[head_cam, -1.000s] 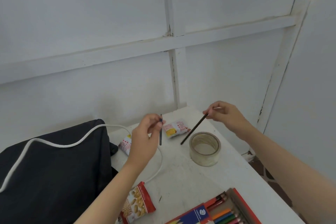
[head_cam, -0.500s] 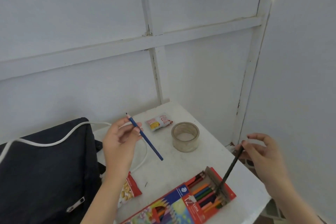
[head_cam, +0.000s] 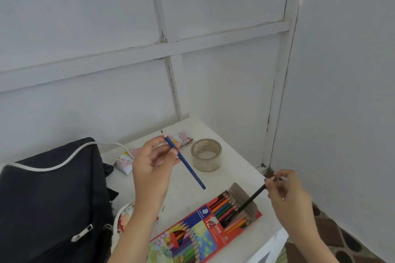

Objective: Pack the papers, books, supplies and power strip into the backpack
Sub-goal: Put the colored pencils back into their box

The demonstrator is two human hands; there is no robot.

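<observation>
Two pinches: left grip [head_cam: 152, 168] on blue pencil [head_cam: 190, 170] near its tip, right grip [head_cam: 287, 196] atop black pencil [head_cam: 253, 197].

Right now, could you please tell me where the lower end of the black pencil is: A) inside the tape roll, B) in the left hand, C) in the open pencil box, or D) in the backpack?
C: the right hand pinches the black pencil, whose lower end sits in the open box; the left hand holds a blue pencil.
</observation>
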